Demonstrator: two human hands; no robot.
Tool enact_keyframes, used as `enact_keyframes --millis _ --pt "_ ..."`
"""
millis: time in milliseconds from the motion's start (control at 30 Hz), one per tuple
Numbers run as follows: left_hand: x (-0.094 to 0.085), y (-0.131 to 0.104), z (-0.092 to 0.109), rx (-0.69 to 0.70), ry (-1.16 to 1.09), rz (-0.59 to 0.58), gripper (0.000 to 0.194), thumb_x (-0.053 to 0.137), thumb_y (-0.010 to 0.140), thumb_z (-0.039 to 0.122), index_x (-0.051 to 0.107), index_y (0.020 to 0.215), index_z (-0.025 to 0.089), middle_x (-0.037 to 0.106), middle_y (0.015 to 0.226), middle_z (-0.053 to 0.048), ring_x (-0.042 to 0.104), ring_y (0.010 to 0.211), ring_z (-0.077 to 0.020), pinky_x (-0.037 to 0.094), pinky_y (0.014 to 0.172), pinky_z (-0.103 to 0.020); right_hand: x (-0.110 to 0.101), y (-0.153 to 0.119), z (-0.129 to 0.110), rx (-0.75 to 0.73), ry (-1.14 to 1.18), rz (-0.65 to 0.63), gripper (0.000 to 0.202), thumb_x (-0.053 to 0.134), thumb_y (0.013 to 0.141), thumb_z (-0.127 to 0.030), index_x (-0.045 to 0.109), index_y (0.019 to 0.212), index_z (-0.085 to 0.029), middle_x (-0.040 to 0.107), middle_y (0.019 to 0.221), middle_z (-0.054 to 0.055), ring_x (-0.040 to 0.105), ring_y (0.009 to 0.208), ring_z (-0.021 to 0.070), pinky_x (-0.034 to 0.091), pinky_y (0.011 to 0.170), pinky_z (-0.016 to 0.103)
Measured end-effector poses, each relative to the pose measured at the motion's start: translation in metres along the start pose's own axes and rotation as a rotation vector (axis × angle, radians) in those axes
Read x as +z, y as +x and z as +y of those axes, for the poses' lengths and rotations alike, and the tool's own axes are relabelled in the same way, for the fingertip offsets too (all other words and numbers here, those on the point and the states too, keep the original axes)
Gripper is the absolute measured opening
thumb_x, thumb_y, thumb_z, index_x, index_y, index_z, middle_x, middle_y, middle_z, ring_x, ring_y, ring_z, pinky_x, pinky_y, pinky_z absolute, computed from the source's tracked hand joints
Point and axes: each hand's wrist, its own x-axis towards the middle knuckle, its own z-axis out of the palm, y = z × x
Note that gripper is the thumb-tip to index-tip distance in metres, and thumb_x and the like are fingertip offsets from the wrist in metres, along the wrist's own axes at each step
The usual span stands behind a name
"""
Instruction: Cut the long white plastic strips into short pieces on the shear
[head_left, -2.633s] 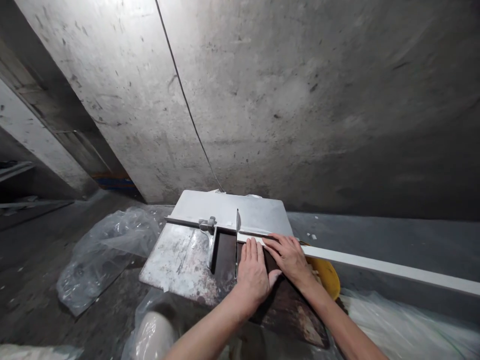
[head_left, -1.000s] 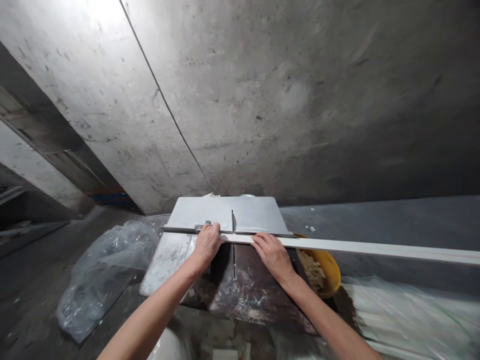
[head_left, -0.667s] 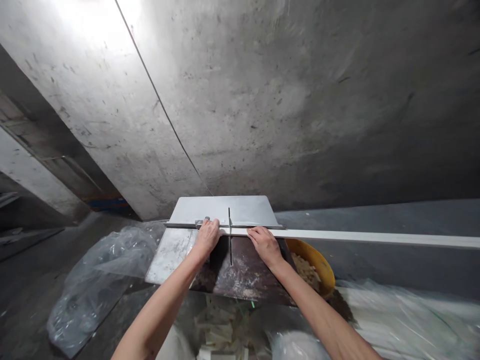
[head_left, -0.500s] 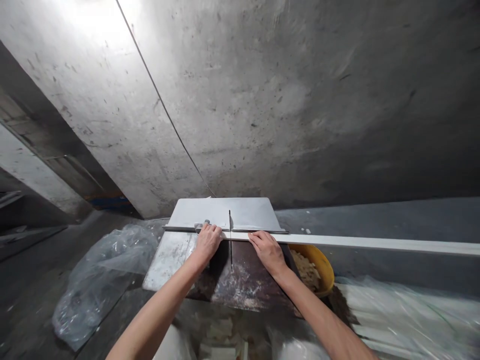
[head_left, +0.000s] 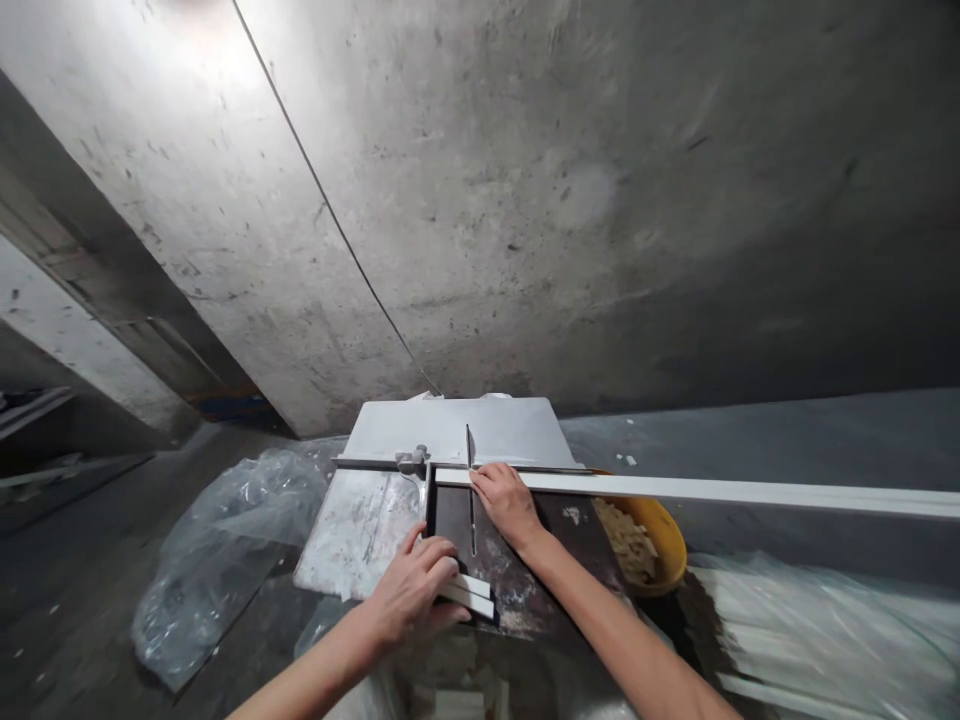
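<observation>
A long white strip (head_left: 690,490) lies along the metal fence of a small saw table (head_left: 352,520) and reaches far off to the right. My right hand (head_left: 508,503) presses on the strip, its fingertips beside the thin upright blade (head_left: 469,447) in the table's slot. Near the front edge, my left hand (head_left: 420,580) has its fingers wrapped round short white pieces (head_left: 472,595), with its index finger by a metal stop (head_left: 428,495). The strip's left end meets that stop.
A yellow basin (head_left: 671,550) of small offcuts stands at the table's right. Clear plastic sheeting (head_left: 232,540) lies on the floor at left. Plastic-wrapped white boards (head_left: 810,630) lie at lower right, and a concrete wall (head_left: 525,200) rises behind.
My left hand has moved from the fence toward the table's front edge and now holds short white pieces. My right hand has shifted left, nearer the blade. The strip's end now reaches the stop.
</observation>
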Motion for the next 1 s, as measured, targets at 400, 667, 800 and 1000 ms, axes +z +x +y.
enact_keyframes --millis 400,667,800,1000 --pt "-0.01 0.083 -0.059 -0.264 0.193 0.148 0.049 0.071 0.079 0.019 0.044 0.119 0.017 0.054 0.127 -0.014 0.051 0.119 -0.0264 0.041 0.102 -0.042 0.011 0.003 -0.025 0.092 -0.061 0.002 0.014 0.06 0.089 -0.015 0.069 0.099 -0.021 0.067 0.092 0.004 0.053 0.092 0.0214 0.037 0.085 0.033" --pt "0.006 0.119 -0.067 -0.471 0.324 0.003 0.025 0.064 0.085 0.024 0.048 0.103 0.016 0.061 0.095 -0.007 0.058 0.094 -0.0238 0.045 0.084 -0.032 -0.011 -0.018 0.029 0.084 -0.055 0.051 0.018 0.054 0.094 -0.02 0.065 0.108 -0.021 0.068 0.102 0.004 0.055 0.095 0.0187 0.035 0.091 0.033" --pt "0.0 0.136 -0.078 -0.501 0.347 -0.012 0.025 0.063 0.086 0.024 0.048 0.105 0.017 0.061 0.095 -0.007 0.058 0.097 -0.0233 0.043 0.084 -0.03 -0.012 -0.013 0.06 0.125 -0.075 0.084 0.016 0.053 0.094 -0.02 0.068 0.097 -0.021 0.068 0.094 0.003 0.056 0.09 0.0178 0.035 0.092 0.032" --pt "-0.003 0.145 -0.077 -0.433 0.37 -0.017 0.013 0.06 0.088 0.022 0.053 0.098 0.017 0.065 0.092 -0.009 0.057 0.095 -0.0248 0.042 0.089 -0.034 -0.013 0.001 0.057 0.115 -0.098 0.103 0.017 0.054 0.093 -0.016 0.069 0.093 -0.021 0.069 0.089 0.002 0.058 0.086 0.0162 0.035 0.089 0.032"
